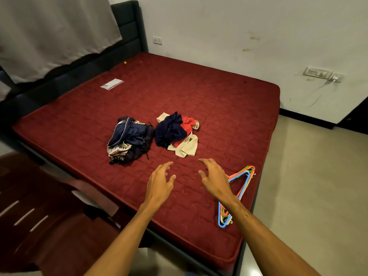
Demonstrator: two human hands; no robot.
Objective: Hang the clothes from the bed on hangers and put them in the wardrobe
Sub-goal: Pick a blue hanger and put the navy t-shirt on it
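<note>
Two heaps of crumpled clothes lay near the middle of the dark red mattress [199,92], just beside each other. The left heap [129,140] was mostly navy cloth with a thin pale stripe, over a patterned white and brown piece and some black fabric that spilled toward the near edge. The right heap [177,134] was a navy garment bunched on top of a red one, with cream cloth sticking out at the far side and at the near side.

Both arms reached out over the bed. The left hand [160,180] and the right hand [214,178] hung over the mattress on the near side of the heaps, palms down, fingers spread and loosely bent, gripping nothing and not touching the clothes.

A stack of plastic hangers [241,188] in blue, orange and green lay flat near the right edge of the mattress, partly behind the right wrist. A small clear packet [112,84] lay farther back, near the dark headboard [129,32]. A pale curtain [55,32] hung at the upper left.
</note>
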